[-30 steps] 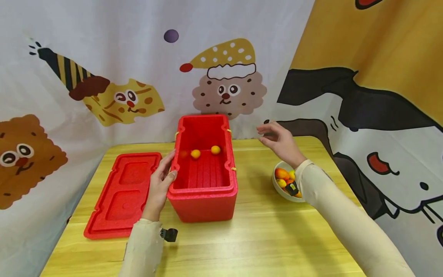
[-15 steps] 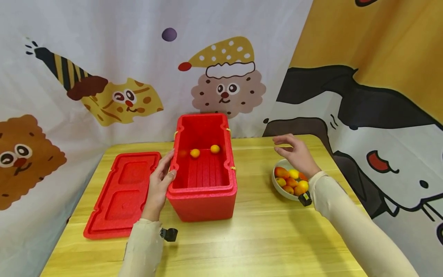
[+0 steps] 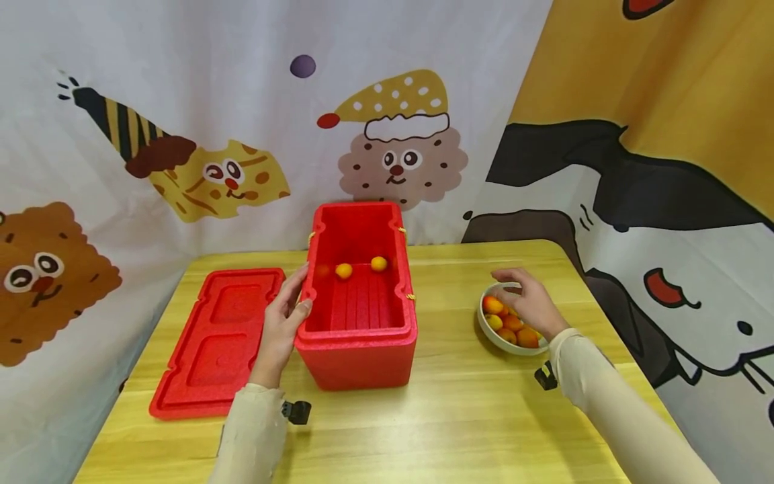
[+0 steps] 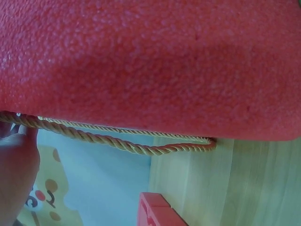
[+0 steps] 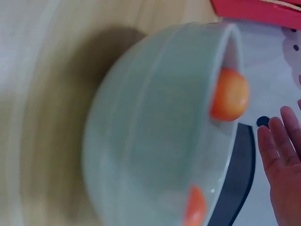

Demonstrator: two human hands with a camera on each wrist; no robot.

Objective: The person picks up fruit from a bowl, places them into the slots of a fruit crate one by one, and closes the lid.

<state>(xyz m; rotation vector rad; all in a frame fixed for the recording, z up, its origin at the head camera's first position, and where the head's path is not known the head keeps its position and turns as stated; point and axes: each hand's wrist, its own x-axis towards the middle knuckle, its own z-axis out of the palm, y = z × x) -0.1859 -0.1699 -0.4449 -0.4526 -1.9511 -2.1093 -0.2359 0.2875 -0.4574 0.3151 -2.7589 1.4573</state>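
Note:
My left hand (image 3: 284, 323) rests at the left wall of the red foam box (image 3: 357, 363), thumb at the rim and fingers along the outer side. Two small yellow-orange fruits (image 3: 344, 271) lie in the box near its far end. Over the far rim of a pale bowl (image 3: 508, 346) hovers my right hand (image 3: 532, 302), fingers slightly bent and nothing visible between them. Orange, red and yellow fruits (image 3: 512, 323) fill the bowl; part of them is hidden under that hand. In the right wrist view, its spread fingers (image 5: 282, 141) stand apart from an orange fruit (image 5: 230, 94).
A red lid (image 3: 220, 343) lies flat on the wooden table (image 3: 423, 430), left of the box. Along the box's side hangs a twisted yellow rope handle (image 4: 131, 143). A cartoon-printed curtain (image 3: 242, 67) stands behind the table.
My right hand has moved right from beside the box and lowered over the bowl of fruits. The left hand keeps its place at the box.

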